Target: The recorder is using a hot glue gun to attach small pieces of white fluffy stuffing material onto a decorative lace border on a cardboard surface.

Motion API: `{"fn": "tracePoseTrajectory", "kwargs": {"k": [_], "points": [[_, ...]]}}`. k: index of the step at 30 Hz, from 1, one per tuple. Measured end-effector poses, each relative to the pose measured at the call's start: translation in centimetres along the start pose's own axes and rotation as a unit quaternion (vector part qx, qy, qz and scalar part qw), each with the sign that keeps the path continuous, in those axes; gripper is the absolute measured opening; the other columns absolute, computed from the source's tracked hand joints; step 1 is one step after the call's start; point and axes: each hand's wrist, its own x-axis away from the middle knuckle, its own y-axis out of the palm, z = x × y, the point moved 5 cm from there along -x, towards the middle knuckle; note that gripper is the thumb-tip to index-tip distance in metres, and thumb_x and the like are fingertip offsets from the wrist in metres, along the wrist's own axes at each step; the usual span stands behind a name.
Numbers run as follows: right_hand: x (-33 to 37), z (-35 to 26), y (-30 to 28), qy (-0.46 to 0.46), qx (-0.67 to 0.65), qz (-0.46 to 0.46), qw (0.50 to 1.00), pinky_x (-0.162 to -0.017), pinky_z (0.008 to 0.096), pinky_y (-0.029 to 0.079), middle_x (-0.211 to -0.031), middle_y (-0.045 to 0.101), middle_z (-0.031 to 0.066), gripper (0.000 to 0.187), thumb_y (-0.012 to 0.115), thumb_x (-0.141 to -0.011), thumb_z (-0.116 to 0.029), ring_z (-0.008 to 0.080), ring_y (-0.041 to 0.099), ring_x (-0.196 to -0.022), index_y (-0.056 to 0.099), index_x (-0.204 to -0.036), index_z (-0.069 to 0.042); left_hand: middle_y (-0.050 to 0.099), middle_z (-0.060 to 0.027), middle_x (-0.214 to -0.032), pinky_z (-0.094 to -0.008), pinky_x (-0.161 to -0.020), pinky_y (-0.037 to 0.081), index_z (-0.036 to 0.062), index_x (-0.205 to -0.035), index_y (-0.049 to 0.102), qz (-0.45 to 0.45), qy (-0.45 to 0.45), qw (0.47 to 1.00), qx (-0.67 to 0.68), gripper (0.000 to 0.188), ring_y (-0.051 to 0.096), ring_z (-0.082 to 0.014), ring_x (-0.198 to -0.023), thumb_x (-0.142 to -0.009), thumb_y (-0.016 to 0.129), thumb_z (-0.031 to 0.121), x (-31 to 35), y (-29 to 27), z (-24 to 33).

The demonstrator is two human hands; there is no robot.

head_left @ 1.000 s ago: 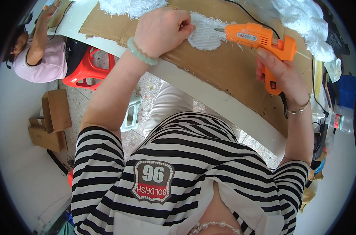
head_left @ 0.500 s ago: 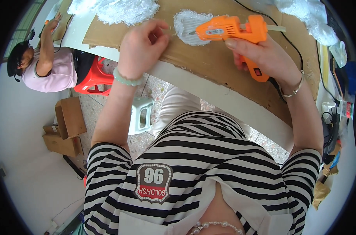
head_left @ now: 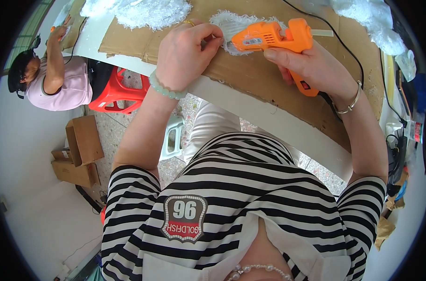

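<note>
My right hand (head_left: pixel 299 63) is wrapped round the handle of an orange hot glue gun (head_left: pixel 278 40). A pale glue stick (head_left: pixel 322 33) sticks out of its back. The nozzle points left, over a white, ribbed piece with fringed edges (head_left: pixel 229 22) that lies on cardboard; the gun hides part of it. My left hand (head_left: pixel 187 56) is closed, thumb and forefinger pinched together at the left edge of this piece, close to the nozzle. What lies between those fingertips, if anything, is too small to make out.
Flattened cardboard (head_left: pixel 255 75) covers the white table (head_left: pixel 213 96). White fringed material (head_left: pixel 152 13) is heaped at the far left, with more (head_left: pixel 372 23) at the far right. A black cord (head_left: pixel 337 35) crosses the right side. Another person (head_left: pixel 58 84) works at the left beside a red stool (head_left: pixel 121 96).
My left hand has moved right and up to the white piece's edge, and its fingers have come together. The glue gun has shifted slightly left, with its nozzle tipped lower.
</note>
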Motion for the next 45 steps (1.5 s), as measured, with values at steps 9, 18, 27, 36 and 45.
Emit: {"fn": "tracePoseTrajectory", "kwargs": {"k": [9,18,27,36,45], "points": [[2.1,0.6,-1.6,-0.005,-0.011,0.025,1.0,-0.051,0.0243,0.04,-0.062,0.053,-0.0003,0.033,0.059,-0.09,-0.04,0.0088,0.052,-0.055,0.057,-0.08,-0.009,0.062,-0.0061,-0.067,-0.0353,-0.059,0.048,0.0079,-0.083,0.068,0.0,0.01,0.998,-0.055,0.007,0.061,-0.0247,-0.064,-0.078,0.065,0.013,-1.1,0.3,0.5],[1.5,0.5,-1.1,-0.015,-0.036,0.008,0.999,-0.055,0.0246,0.042,-0.064,0.054,0.0002,0.033,0.059,-0.09,-0.039,0.0097,0.054,-0.058,0.057,-0.081,-0.008,0.066,-0.0069,-0.073,-0.0259,-0.062,0.049,0.0027,-0.096,0.067,0.039,-0.126,0.98,0.148,0.016,0.062,-0.0155,-0.064,-0.083,0.062,0.01,1.0,-1.0,-0.9],[0.3,0.2,-0.3,-0.025,-0.021,0.01,0.999,-0.054,0.0242,0.042,-0.063,0.053,-0.0004,0.033,0.06,-0.09,-0.039,0.0086,0.053,-0.058,0.056,-0.083,-0.007,0.063,-0.0049,-0.072,-0.0363,-0.064,0.048,0.0092,-0.086,0.063,0.002,-0.053,0.998,0.031,0.017,0.059,-0.0244,-0.072,-0.071,0.071,0.011,1.3,0.1,0.8],[0.2,0.6,-0.5,-0.011,0.005,0.0,1.0,-0.049,0.0235,0.038,-0.06,0.05,-0.0018,0.035,0.059,-0.089,-0.041,0.0073,0.05,-0.054,0.054,-0.081,-0.008,0.063,-0.0045,-0.072,-0.0361,-0.064,0.048,0.0092,-0.086,0.062,-0.002,-0.048,0.999,0.019,0.016,0.06,-0.0254,-0.072,-0.073,0.07,0.011,0.8,0.4,0.7],[0.5,0.3,-0.8,0.006,0.012,-0.016,1.0,-0.049,0.0237,0.039,-0.06,0.049,-0.0022,0.035,0.059,-0.089,-0.041,0.0074,0.05,-0.054,0.054,-0.079,-0.008,0.063,-0.005,-0.069,-0.0363,-0.062,0.048,0.0084,-0.086,0.062,-0.01,-0.057,0.998,0.031,0.014,0.06,-0.0251,-0.068,-0.074,0.068,0.012,0.0,0.7,0.2]]}}
